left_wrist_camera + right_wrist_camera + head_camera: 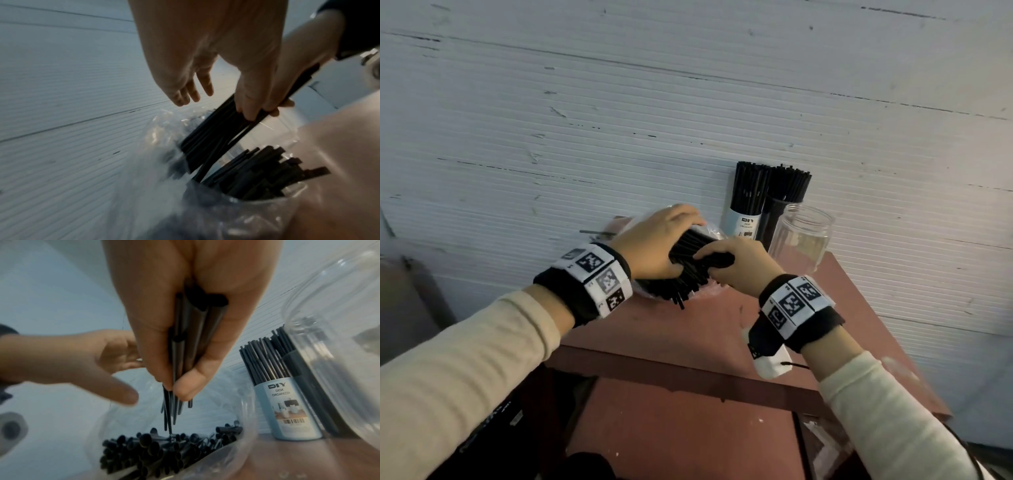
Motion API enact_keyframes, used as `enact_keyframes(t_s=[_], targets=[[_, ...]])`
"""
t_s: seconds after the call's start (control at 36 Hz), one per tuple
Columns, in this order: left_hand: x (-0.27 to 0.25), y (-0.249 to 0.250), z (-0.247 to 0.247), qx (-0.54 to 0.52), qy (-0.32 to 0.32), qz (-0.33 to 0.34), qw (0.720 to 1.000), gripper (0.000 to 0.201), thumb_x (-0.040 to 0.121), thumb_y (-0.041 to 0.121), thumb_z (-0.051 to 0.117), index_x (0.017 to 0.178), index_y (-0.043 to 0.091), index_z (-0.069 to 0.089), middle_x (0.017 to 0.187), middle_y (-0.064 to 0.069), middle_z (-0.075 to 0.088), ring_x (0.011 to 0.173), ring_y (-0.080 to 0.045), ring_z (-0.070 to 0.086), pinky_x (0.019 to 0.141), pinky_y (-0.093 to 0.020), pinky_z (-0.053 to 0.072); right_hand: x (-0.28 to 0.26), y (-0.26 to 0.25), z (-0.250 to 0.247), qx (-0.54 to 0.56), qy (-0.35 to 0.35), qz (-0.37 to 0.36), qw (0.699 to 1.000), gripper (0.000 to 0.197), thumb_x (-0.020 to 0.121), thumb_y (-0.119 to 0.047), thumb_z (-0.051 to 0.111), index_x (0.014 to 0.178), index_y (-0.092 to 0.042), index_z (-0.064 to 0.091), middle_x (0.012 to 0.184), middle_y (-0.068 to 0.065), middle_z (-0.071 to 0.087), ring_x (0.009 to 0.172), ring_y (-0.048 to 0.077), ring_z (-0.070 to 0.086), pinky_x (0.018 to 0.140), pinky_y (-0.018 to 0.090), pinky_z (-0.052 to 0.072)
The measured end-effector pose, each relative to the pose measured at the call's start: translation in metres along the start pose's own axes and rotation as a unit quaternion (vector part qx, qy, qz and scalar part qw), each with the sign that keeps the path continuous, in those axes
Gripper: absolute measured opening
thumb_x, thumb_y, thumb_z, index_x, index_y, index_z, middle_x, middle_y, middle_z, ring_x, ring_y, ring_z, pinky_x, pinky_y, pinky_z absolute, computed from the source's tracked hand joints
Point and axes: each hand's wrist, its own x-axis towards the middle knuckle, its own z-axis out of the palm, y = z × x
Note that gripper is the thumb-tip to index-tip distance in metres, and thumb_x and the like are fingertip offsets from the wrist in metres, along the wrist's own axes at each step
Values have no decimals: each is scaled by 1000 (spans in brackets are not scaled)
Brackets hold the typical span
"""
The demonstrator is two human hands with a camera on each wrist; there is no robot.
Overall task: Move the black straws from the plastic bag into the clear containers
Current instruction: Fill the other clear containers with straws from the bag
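Right hand pinches a bundle of thin black plastic straws above the clear plastic bag, left hand relaxed and spread beside it.

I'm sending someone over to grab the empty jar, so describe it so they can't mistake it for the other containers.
Start at the reddish-brown table against the white ribbed wall. At its back right corner stand three containers in a cluster. The empty clear jar is the rightmost and nearest, wide-mouthed with a threaded neck; the labelled tube and the dark holder behind it are both packed with black straws.
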Motion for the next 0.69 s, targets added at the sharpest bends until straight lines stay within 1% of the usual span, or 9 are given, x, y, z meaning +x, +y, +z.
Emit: enact_keyframes(t_s=[0.11, 0.19, 0.25, 0.28, 0.33, 0.42, 0.5, 0.61, 0.69], targets=[[13, 26, 11, 17, -53, 31, 998, 98, 70, 30, 83, 150, 21, 28, 153, 2, 33, 140, -15, 33, 114, -31, 30, -24, 0, -15, 29, -11, -14, 999, 33, 81, -8, 67, 106, -30, 73, 89, -1, 70, 65, 12, 68, 62, 8, 48], [28, 40, 15, 1, -82, 47, 996, 94, 66, 30, 85, 146, 19, 37, 141, -1, 51, 128, -18, 48, 107, -28, 36, -40, 0, -29, 55, -21, -17, 998, 33, 82, -10, 69, 105, -33, 73, 92, 2, 71, 68, 12, 68, 61, 14, 51], [34, 51, 16, -15, -66, 71, 995, 66, 67, 26, 82, 127, 18, 55, 108, 1, 68, 101, -21, 63, 80, -25, 48, -49, 0, -40, 69, -30, -21, 997, 34, 82, -13, 71, 107, -35, 72, 95, -1, 71, 72, 11, 68, 67, 23, 56], [36, 57, 17, -20, -50, 72, 996, 46, 70, 21, 78, 113, 16, 60, 92, 2, 68, 88, -22, 65, 66, -20, 43, -54, 1, -46, 75, -32, -21, 996, 33, 82, -16, 72, 109, -36, 71, 97, -3, 71, 73, 10, 67, 70, 27, 57], [41, 66, 15, -31, -29, 54, 998, 21, 77, 17, 69, 97, 15, 63, 78, 5, 63, 78, -22, 63, 56, -15, 38, -63, 1, -60, 89, -21, -17, 996, 33, 83, -25, 74, 115, -35, 69, 102, -7, 71, 76, 6, 67, 77, 30, 57], [45, 78, 14, -106, 9, 21, 994, 12, 83, 21, 66, 95, 22, 65, 78, 4, 67, 76, -20, 65, 64, -29, 47, -73, 0, -85, 74, 53, -25, 996, 43, 85, -44, 68, 126, -36, 60, 111, -13, 67, 97, 4, 64, 94, 34, 51], [47, 88, 13, -241, 38, -33, 969, 14, 83, 24, 72, 83, 26, 59, 75, 9, 64, 72, -6, 61, 65, -22, 42, -79, -8, -109, 76, 161, -37, 983, 50, 82, -60, 59, 128, -43, 54, 116, -15, 62, 106, 2, 59, 95, 28, 48], [53, 107, 17, -376, 22, -81, 923, 19, 80, 31, 78, 76, 32, 59, 73, 14, 63, 71, 6, 60, 72, -20, 44, -76, -22, -121, 100, 262, -93, 955, 48, 87, -45, 64, 132, -34, 51, 125, -12, 54, 115, 6, 55, 93, 28, 49], [56, 117, 28, -462, 4, -115, 879, 31, 73, 38, 83, 96, 25, 67, 91, 8, 71, 93, -7, 67, 91, -32, 51, -64, -29, -113, 54, 267, -138, 952, 46, 92, -37, 61, 135, -28, 48, 128, -18, 47, 121, 6, 50, 102, 25, 44]])
